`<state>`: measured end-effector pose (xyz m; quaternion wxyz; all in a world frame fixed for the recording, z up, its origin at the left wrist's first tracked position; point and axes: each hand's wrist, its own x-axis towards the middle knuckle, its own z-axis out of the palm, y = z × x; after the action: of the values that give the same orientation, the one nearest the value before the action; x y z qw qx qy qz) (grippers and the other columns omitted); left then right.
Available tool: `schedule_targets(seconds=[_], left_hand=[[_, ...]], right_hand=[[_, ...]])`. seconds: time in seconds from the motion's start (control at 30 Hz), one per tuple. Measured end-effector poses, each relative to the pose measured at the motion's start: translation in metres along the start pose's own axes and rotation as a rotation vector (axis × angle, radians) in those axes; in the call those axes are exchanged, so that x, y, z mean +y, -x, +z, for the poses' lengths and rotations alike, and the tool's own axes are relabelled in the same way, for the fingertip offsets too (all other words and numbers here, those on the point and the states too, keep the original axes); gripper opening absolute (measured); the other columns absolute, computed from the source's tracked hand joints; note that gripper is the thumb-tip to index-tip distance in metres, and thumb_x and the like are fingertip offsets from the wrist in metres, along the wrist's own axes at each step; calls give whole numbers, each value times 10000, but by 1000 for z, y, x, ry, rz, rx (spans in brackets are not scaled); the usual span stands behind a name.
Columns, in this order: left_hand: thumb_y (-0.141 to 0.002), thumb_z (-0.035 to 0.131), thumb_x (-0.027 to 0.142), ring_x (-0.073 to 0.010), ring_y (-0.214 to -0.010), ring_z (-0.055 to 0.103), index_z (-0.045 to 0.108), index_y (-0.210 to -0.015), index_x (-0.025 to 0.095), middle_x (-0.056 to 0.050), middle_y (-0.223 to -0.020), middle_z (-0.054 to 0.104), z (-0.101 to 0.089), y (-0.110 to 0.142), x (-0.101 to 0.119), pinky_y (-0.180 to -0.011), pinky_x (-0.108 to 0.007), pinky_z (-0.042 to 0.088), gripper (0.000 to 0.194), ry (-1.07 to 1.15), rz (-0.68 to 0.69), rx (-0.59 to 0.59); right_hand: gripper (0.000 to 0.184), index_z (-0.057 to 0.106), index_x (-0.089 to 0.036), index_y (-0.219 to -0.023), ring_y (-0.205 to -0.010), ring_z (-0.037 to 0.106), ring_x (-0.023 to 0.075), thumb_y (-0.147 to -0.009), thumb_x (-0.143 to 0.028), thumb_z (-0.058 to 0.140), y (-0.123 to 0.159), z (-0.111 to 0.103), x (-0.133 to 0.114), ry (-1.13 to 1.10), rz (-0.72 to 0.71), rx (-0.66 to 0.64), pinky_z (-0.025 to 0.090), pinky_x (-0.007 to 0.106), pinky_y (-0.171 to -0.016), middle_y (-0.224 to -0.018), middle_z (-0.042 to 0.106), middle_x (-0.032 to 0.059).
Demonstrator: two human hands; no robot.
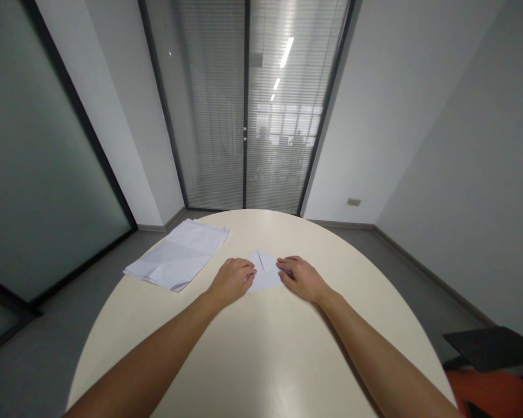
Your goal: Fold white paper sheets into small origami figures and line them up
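Note:
A small folded white paper (265, 270) lies on the round cream table (261, 348), its point aimed away from me. My left hand (232, 280) rests on the paper's left side with its fingers curled and pressing down. My right hand (300, 277) presses the right side, fingers bent with the tips on the sheet. Both hands partly cover the paper's near edges. Neither hand lifts it off the table.
A loose stack of white sheets (178, 255) lies at the table's far left edge. A dark chair with an orange seat (492, 366) stands at the lower right. Glass doors with blinds (246, 104) face me beyond the table.

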<state>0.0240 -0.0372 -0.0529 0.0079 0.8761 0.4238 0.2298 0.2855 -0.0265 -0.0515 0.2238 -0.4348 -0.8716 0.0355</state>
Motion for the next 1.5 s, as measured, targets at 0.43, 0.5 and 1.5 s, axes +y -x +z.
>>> schedule_targets(seconds=[0.43,0.5,1.5], left_hand=[[-831,715,502,-272,-1141,645,709,-1159,223,-80,-1266,690,-4,5,-3,-1012,-428,476,430,45,92,-29],[-849,699,485,-266,-1150,643,706,-1167,226,-76,-1281,683,-3,5,-4,-1018,-425,477,410,50,92,-32],[-1006,474,340,-224,-1086,658,724,-1130,216,-76,-1152,741,-3,1,-1,-978,-369,507,305,102,43,6]], right_hand=[[470,706,-164,-1239,-1193,598,296,-816,-370,712,3,-6,-7,-86,-143,-50,464,453,-1059,-1286,663,155],[461,714,-166,-1220,-1172,607,294,-805,-369,721,2,-6,-6,-87,-150,-45,470,454,-1048,-1269,669,157],[339,774,-259,-1066,-1107,653,230,-1001,-443,497,2,-10,-5,-194,-70,-57,499,379,-1001,-1166,727,81]])
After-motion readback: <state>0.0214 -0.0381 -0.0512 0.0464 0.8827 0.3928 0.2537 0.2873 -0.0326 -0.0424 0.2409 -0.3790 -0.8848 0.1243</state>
